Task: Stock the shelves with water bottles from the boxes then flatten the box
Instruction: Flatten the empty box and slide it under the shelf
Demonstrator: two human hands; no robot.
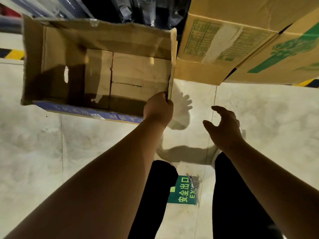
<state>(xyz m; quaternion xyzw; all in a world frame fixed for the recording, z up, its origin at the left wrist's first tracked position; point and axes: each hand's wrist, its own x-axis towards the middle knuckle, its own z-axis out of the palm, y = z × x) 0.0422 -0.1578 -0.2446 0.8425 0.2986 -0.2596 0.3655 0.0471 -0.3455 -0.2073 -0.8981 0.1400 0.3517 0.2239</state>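
Note:
An open cardboard box (51, 54) is held above the concrete floor, its mouth facing me; its inside shows only bare bottom flaps, no bottles. My left hand (158, 109) grips the box's near right corner, fingers wrapped over the wall edge. My right hand (222, 126) hovers to the right of the box with its fingers spread, holding nothing and apart from the cardboard. The box has blue print along its near side. No water bottles are in view.
Two sealed cardboard boxes with green print (250, 40) are stacked at the upper right, close to the open box. Dark shelving with wrapped goods (120, 9) lies behind. A green exit sign (184, 192) is stuck on the floor between my legs. Yellow-black hazard tape (12, 53) marks the floor.

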